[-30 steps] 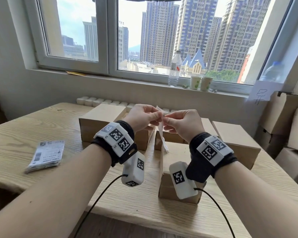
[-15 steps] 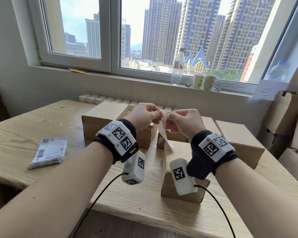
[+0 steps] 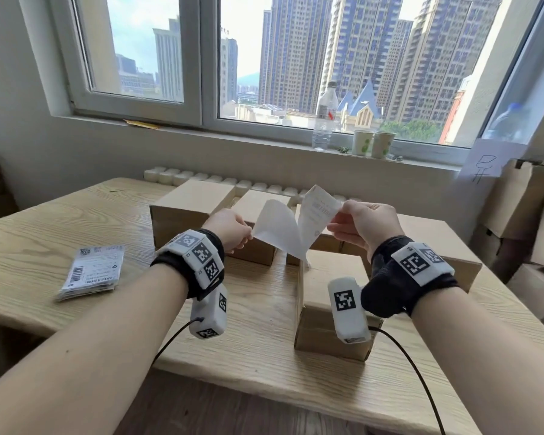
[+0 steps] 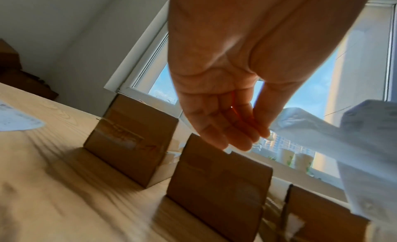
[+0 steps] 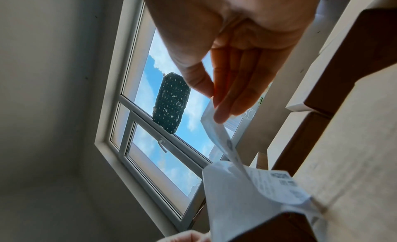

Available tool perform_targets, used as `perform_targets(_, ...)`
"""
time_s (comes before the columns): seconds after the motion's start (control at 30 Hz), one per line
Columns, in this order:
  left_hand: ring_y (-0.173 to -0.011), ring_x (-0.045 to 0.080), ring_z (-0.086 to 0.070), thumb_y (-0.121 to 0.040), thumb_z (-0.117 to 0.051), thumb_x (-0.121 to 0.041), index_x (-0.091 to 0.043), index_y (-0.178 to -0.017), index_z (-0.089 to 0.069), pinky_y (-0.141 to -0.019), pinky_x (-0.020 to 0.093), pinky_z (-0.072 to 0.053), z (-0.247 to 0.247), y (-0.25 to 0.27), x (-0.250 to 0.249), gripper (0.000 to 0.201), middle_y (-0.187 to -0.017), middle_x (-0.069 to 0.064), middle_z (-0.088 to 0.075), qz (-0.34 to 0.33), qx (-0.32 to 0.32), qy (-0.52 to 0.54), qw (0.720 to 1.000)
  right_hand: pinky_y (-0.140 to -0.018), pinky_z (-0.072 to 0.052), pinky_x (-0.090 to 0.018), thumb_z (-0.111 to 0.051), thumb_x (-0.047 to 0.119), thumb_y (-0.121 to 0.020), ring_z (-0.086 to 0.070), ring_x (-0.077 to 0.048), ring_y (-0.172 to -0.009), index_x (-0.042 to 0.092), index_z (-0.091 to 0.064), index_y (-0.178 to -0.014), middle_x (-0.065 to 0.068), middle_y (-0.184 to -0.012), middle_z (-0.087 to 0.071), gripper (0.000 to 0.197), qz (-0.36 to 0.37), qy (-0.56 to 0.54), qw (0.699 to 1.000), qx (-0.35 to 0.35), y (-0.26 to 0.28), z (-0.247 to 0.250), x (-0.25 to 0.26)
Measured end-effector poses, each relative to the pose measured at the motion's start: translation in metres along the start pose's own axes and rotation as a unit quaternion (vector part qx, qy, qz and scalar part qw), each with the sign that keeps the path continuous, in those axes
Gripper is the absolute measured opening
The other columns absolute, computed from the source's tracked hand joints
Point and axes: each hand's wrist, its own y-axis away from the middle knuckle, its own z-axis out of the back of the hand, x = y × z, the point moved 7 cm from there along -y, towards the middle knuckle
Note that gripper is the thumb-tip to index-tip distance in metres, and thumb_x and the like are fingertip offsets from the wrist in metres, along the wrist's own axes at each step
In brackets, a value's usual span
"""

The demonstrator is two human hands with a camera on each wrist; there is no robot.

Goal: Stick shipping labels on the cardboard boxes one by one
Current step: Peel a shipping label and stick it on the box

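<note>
Above the nearest cardboard box (image 3: 330, 277), my two hands hold a shipping label that is partly peeled into a V. My left hand (image 3: 245, 238) pinches the blank white backing sheet (image 3: 277, 227) at its left edge. My right hand (image 3: 336, 222) pinches the printed label (image 3: 319, 211) at its upper right corner. The two sheets still join at the bottom (image 3: 305, 262), just over the box's far edge. The left wrist view has my left hand (image 4: 260, 131) pinching the backing (image 4: 311, 126), and the right wrist view has my right hand (image 5: 214, 101) pinching the label (image 5: 223, 143).
Three more cardboard boxes (image 3: 192, 199) (image 3: 255, 205) (image 3: 434, 240) stand in a row behind the near one on the wooden table (image 3: 44, 221). A stack of labels (image 3: 91, 268) lies at the left. Large cartons (image 3: 531, 199) are piled at the right. A bottle (image 3: 324, 120) and cups (image 3: 363, 142) sit on the sill.
My hands have drawn apart, the left going left and the right going right. The label has peeled away from its backing and the two sheets now spread open.
</note>
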Motion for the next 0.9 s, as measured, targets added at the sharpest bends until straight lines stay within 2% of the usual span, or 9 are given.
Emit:
perform_targets(0.1, -0.058, 0.016, -0.056, -0.088, -0.056, -0.013, -0.012, -0.065, -0.063, -0.056, 0.023, -0.044, 0.005, -0.005, 0.021, 0.024, -0.062, 0.003, -0.061, 0.031, -0.002, -0.058, 0.998, -0.065, -0.059, -0.032, -0.053, 0.008, -0.089, -0.066, -0.023, -0.062, 0.004, -0.061, -0.071, -0.014, -0.073, -0.067, 0.02, 0.005, -0.016, 1.0, -0.015, 0.001, 0.005, 0.003)
perform_targets(0.17, -0.065, 0.022, -0.062, -0.084, -0.06, -0.014, -0.009, -0.069, -0.068, -0.068, 0.028, -0.05, 0.009, -0.007, 0.034, 0.018, -0.066, 0.005, -0.066, 0.048, -0.003, -0.108, 0.993, -0.062, -0.059, -0.03, -0.053, 0.006, -0.088, -0.066, -0.022, -0.06, 0.003, -0.061, -0.069, -0.013, -0.07, -0.066, 0.021, 0.013, -0.025, 0.999, -0.024, 0.001, 0.009, 0.006)
perform_targets(0.27, -0.082, 0.024, -0.069, -0.078, -0.06, -0.02, -0.009, -0.082, -0.072, -0.081, 0.033, -0.055, 0.013, -0.006, 0.055, 0.017, -0.082, 0.008, -0.073, 0.082, -0.002, -0.179, 0.98, -0.061, -0.059, -0.03, -0.051, 0.004, -0.086, -0.066, -0.02, -0.056, 0.002, -0.061, -0.067, -0.012, -0.067, -0.065, 0.021, 0.02, -0.039, 0.999, -0.031, 0.0, 0.013, 0.01)
perform_targets(0.37, -0.092, 0.026, -0.066, -0.081, -0.058, -0.03, -0.012, -0.095, -0.069, -0.083, 0.033, -0.052, 0.015, 0.0, 0.06, 0.025, -0.097, 0.009, -0.071, 0.091, -0.015, -0.229, 0.969, -0.061, -0.059, -0.029, -0.052, 0.004, -0.087, -0.066, -0.02, -0.056, 0.002, -0.061, -0.066, -0.012, -0.068, -0.066, 0.023, 0.02, -0.04, 0.999, -0.029, 0.001, 0.015, 0.009)
perform_targets(0.5, -0.103, 0.021, -0.06, -0.088, -0.054, -0.048, -0.021, -0.103, -0.062, -0.083, 0.03, -0.044, 0.019, 0.01, 0.014, 0.032, -0.107, 0.001, -0.065, -0.011, -0.099, -0.204, 0.974, -0.058, -0.06, -0.028, -0.052, 0.004, -0.088, -0.068, -0.02, -0.056, 0.002, -0.063, -0.068, -0.013, -0.069, -0.067, 0.023, 0.023, -0.035, 0.999, -0.013, 0.001, 0.014, 0.007)
perform_targets(0.63, -0.089, 0.011, -0.061, -0.075, -0.061, -0.062, -0.021, -0.103, -0.059, -0.08, 0.029, -0.051, -0.013, 0.024, -0.056, 0.049, -0.093, -0.006, -0.062, -0.177, 0.007, -0.071, 0.982, -0.06, -0.06, -0.028, -0.052, 0.003, -0.089, -0.069, -0.02, -0.058, 0.002, -0.063, -0.071, -0.014, -0.072, -0.068, 0.021, 0.023, -0.035, 0.999, 0.003, 0.002, 0.009, 0.007)
perform_targets(0.73, -0.09, 0.01, -0.059, -0.064, -0.071, -0.062, -0.024, -0.11, -0.055, -0.083, 0.031, -0.052, -0.038, 0.036, -0.09, 0.062, -0.098, -0.006, -0.06, -0.225, 0.056, -0.07, 0.97, -0.061, -0.06, -0.029, -0.051, 0.002, -0.09, -0.068, -0.021, -0.06, 0.002, -0.062, -0.07, -0.015, -0.071, -0.067, 0.022, 0.03, -0.039, 0.999, 0.011, 0.005, 0.005, 0.011)
perform_targets(0.8, -0.089, 0.01, -0.059, -0.067, -0.073, -0.056, -0.025, -0.106, -0.053, -0.083, 0.031, -0.051, -0.043, 0.035, -0.099, 0.054, -0.097, -0.007, -0.059, -0.234, 0.031, -0.097, 0.967, -0.059, -0.059, -0.028, -0.052, 0.001, -0.089, -0.067, -0.022, -0.059, 0.002, -0.061, -0.071, -0.015, -0.071, -0.067, 0.021, 0.034, -0.044, 0.998, 0.015, 0.007, 0.005, 0.014)
perform_targets(0.9, -0.086, 0.011, -0.061, -0.078, -0.067, -0.042, -0.025, -0.094, -0.057, -0.083, 0.035, -0.053, -0.04, 0.034, -0.106, 0.025, -0.09, -0.007, -0.063, -0.249, -0.014, -0.103, 0.963, -0.059, -0.059, -0.028, -0.053, 0.001, -0.089, -0.068, -0.02, -0.057, 0.001, -0.063, -0.074, -0.015, -0.072, -0.068, 0.018, 0.042, -0.044, 0.998, 0.025, 0.009, 0.008, 0.017)
